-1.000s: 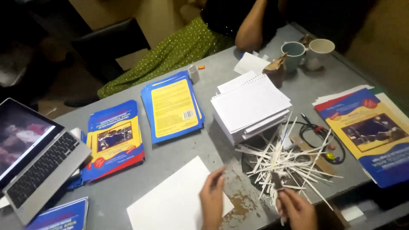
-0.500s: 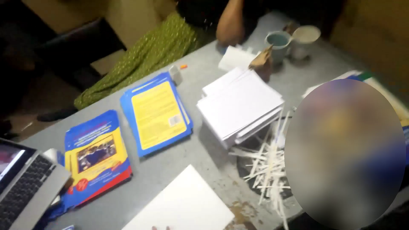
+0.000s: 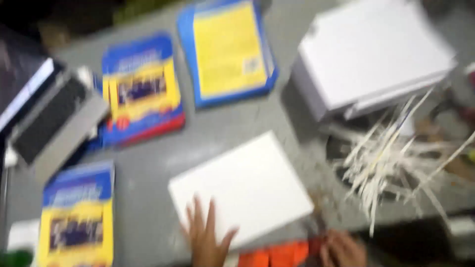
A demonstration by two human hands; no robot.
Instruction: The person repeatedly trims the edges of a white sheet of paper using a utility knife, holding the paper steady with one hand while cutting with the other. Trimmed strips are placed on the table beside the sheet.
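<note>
Laptop (image 3: 49, 113) swung further left, view dropped closer since a second ago. Left hand (image 3: 205, 237) flat, fingers spread, on white sheet (image 3: 242, 190) at near table edge. Right hand (image 3: 341, 249) beside orange object (image 3: 277, 256); grip unclear. Paper strips (image 3: 391, 163) right.

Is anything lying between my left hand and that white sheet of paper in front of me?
Nothing visible. The left hand lies spread with its fingers on the near edge of the white sheet, which rests flat on the grey table. The picture is blurred, though.
</note>
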